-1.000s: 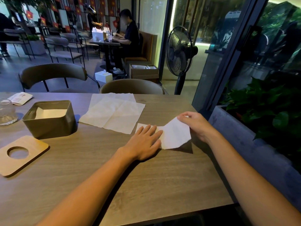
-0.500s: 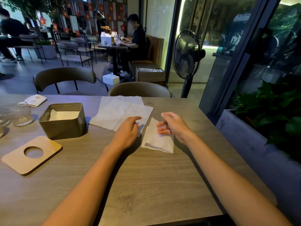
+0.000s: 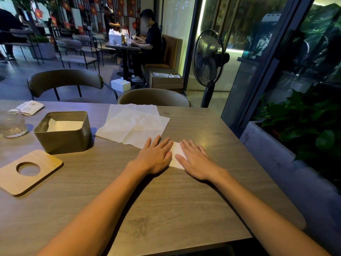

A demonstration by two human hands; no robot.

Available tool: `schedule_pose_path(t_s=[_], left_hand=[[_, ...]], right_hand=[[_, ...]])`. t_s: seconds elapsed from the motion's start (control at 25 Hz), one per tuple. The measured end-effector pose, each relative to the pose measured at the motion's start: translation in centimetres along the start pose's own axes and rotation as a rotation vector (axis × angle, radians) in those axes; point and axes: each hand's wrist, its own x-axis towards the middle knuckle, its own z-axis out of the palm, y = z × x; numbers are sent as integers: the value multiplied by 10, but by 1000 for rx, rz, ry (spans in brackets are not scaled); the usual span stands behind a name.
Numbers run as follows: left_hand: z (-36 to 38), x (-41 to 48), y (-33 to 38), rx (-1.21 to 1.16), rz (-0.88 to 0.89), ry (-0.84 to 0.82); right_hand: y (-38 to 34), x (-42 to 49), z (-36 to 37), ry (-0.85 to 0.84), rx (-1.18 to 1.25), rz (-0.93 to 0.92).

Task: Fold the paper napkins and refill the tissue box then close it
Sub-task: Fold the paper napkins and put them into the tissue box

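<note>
All that shows of the person is two slender bare arms: the left forearm [image 3: 103, 209] entering from the lower left of the frame, the right forearm [image 3: 258, 207] from the lower right, ending mid-frame in the bare left hand [image 3: 156, 157] and right hand [image 3: 196, 160].

Pressed flat on the folded napkin [image 3: 176, 153] now, left hand [image 3: 156, 156] and right hand [image 3: 196, 162] side by side, no longer loosely curled. Corner lifted a second ago laid down.
</note>
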Motion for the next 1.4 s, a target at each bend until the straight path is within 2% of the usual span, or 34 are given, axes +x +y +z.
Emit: schedule_pose_path(t_s=[0.24, 0.52, 0.76, 0.92, 1.0, 1.12, 1.16, 1.28, 1.4], left_hand=[[-3, -3, -1, 12, -13, -39], [-3, -5, 0, 2, -21, -14], [-1, -6, -1, -31, -17, 65], [-3, -5, -4, -125, -14, 139], [-8, -4, -2, -301, -57, 247], [-23, -7, 0, -833, -244, 474], [-28, -8, -3, -1013, -285, 481], [-38, -11, -19, -1520, -371, 366], [-57, -31, -34, -1617, -383, 393]], right_hand=[[26, -9, -6, -4, -33, 155], [19, 12, -27, 201, 110, 203], [8, 36, -41, 82, 324, 277], [4, 34, -43, 132, 376, 212], [0, 29, -50, 160, 481, 161], [-15, 18, -65, 221, 718, 82], [-21, 16, -71, 251, 767, 52], [-41, 19, -85, 341, 833, -67], [-66, 31, -95, 410, 892, -124]])
